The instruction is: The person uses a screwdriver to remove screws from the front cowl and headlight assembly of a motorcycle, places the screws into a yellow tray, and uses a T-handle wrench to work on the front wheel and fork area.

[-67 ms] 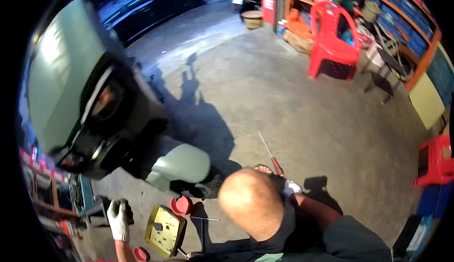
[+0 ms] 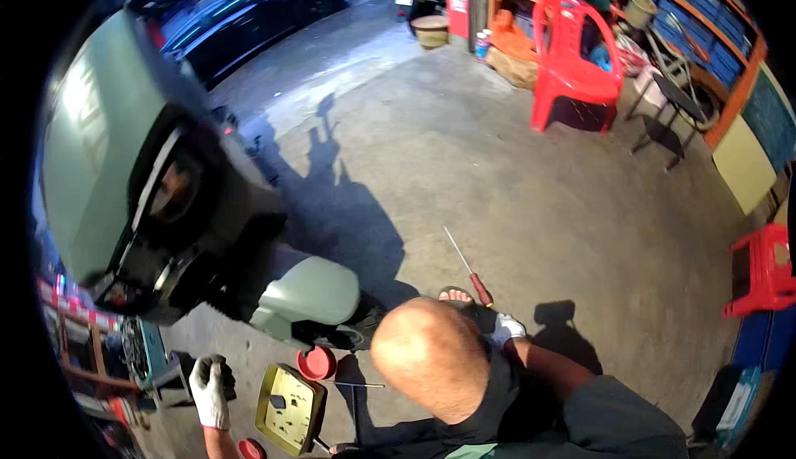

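My left hand point(image 2: 210, 391), in a white glove with dark fingertips, is raised at the lower left with its fingers curled in. Whatever they hold is too dark to make out. To its right lies a yellow-green tray point(image 2: 267, 426) with small dark parts in it. My right hand point(image 2: 507, 328), also gloved in white, is beside my bent bare knee point(image 2: 431, 358), its fingers mostly hidden. Just ahead of it is a screwdriver point(image 2: 474, 280) with a red handle, its shaft pointing away; whether the hand touches it cannot be told.
A pale green scooter point(image 2: 315, 291) stands close on the left. Red round dishes point(image 2: 316, 363) and a thin metal rod point(image 2: 365, 385) are near the tray. Farther off stand a red chair point(image 2: 578, 69), a dark stool point(image 2: 676, 98), a red stool point(image 2: 761, 272) and shelves of blue bins.
The whole view has shifted slightly, so the surroundings sit a little farther left and up. Both hands keep nearly the same pose.
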Demonstrator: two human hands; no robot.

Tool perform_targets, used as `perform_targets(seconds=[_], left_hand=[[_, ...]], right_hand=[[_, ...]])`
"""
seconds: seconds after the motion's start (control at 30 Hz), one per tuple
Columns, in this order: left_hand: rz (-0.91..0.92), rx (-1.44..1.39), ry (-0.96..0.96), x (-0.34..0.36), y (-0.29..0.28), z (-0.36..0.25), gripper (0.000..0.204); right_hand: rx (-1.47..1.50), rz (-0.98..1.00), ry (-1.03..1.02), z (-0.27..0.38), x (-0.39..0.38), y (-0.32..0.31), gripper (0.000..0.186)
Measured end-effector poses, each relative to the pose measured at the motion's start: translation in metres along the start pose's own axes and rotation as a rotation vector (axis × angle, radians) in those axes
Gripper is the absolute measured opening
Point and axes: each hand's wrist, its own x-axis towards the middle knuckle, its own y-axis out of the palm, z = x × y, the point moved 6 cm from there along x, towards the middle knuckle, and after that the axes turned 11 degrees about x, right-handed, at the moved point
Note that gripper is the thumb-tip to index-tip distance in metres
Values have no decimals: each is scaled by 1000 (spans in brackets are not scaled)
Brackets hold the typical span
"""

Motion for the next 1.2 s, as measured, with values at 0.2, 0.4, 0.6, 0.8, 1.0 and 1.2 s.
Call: perform_targets(seconds=[0.2, 0.4, 0.6, 0.8, 1.0, 1.2], left_hand=[[194, 11, -9, -6, 63, -43, 11], [324, 194, 231, 12, 124, -107, 24], [417, -358, 108, 24, 190, -126, 20], [158, -1022, -90, 49, 190, -109, 21], [76, -1534, -149, 68, 189, -107, 22], [73, -1678, -158, 71, 191, -119, 21]], right_hand=[[21, -496, -49, -25, 35, -11, 44], [163, -430, -141, 27, 66, -16, 48], [1161, -232, -124, -11, 142, -4, 23], [1316, -85, -712, 123, -55, -153, 50], [637, -333, -1074, 220, -192, -242, 45], [430, -403, -1229, 240, -213, -248, 46]])
